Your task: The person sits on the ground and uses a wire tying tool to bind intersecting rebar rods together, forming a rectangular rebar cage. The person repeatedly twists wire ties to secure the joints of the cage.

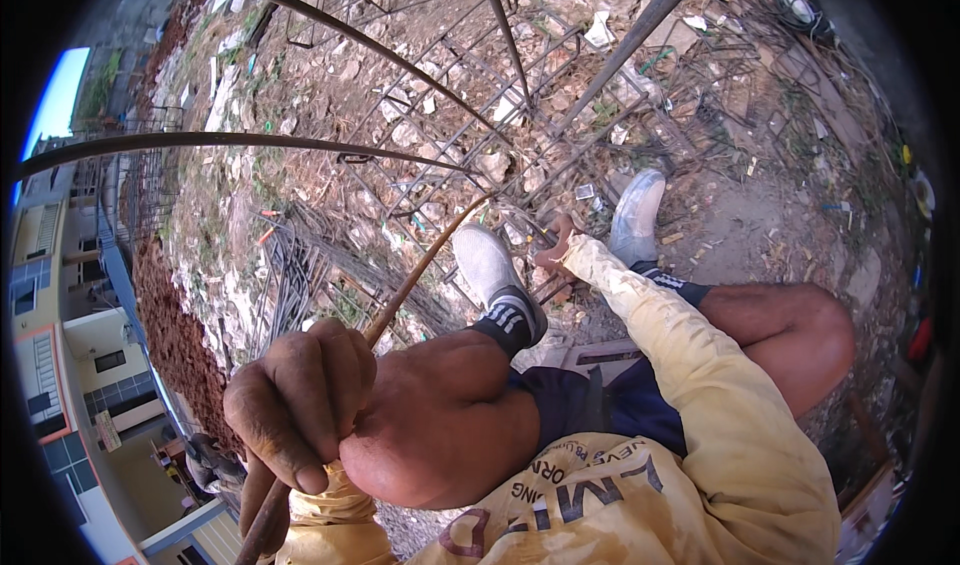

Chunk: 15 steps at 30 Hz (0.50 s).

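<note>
My left hand (305, 395) is closed around a long rust-brown steel rod (418, 270), close to me at the lower left. The rod slants up and away to the far side of my left shoe (490, 265), where several dark rods converge. Between my two shoes, my right hand (557, 248) reaches down with bent fingers near the crossing bars. It seems closed on a small dark thing that I cannot make out. One of the dark rods (340, 40) arcs across the top left.
Bent rebar frames (480, 75) lie over stony, littered ground. Thin metal rods (290, 275) are heaped left of my feet. Cables (795, 5) lie coiled at the far right. Buildings (100, 375) stand along the left side, past a reddish soil mound (175, 315).
</note>
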### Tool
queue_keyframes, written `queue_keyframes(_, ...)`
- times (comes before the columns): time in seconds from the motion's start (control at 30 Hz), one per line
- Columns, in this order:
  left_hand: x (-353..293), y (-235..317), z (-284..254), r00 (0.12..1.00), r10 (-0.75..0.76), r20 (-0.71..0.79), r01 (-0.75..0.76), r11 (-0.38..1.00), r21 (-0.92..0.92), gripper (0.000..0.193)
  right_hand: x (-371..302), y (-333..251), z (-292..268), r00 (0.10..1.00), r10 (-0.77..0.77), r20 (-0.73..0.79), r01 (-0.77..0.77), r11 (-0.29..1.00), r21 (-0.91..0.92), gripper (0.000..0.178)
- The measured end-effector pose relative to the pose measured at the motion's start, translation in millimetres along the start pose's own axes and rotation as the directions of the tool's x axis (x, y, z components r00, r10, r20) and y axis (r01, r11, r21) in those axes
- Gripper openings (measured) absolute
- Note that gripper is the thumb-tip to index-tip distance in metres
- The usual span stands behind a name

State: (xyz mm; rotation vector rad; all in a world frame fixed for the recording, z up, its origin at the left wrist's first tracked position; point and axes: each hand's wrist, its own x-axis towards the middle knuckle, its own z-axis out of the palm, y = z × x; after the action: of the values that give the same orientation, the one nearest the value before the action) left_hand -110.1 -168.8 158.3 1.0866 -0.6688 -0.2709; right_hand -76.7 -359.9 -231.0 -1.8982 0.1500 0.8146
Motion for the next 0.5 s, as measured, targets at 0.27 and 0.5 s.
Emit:
queue_keyframes(0.27,-2,3,4,0.993,0.013,-0.113,-0.012,1.0,0.007,0.045,-19,-31,-4,0.968,-0.162,-0.192,0.021,0.815,-0.579,0.065)
queue_keyframes(0.5,2,4,1,0.991,-0.005,-0.132,0.006,1.0,0.007,0.044,-8,-29,-21,0.969,-0.245,-0.025,0.168,0.732,-0.66,0.052)
